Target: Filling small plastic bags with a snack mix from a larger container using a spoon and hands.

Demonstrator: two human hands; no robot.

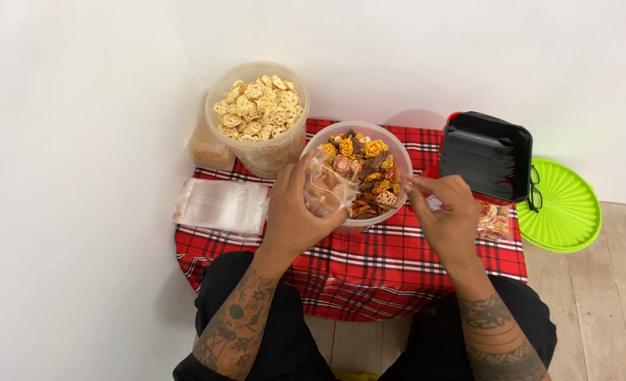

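Note:
My left hand (295,212) grips a small clear plastic bag (325,187) partly filled with snacks, held against the near rim of a clear round tub (400,159) of mixed orange, yellow and brown crackers. My right hand (447,215) hovers at the tub's right side with its fingertips pinched together near the rim; whether it holds a piece is not visible. Both tattooed forearms reach in from the bottom.
A second tub (278,152) of pale flower-shaped crackers stands at the back left. A stack of clear bags (221,206) lies on the red plaid cloth (369,275). A black tray (486,155), glasses (534,189), a green lid (563,204) and a filled packet (495,220) sit to the right.

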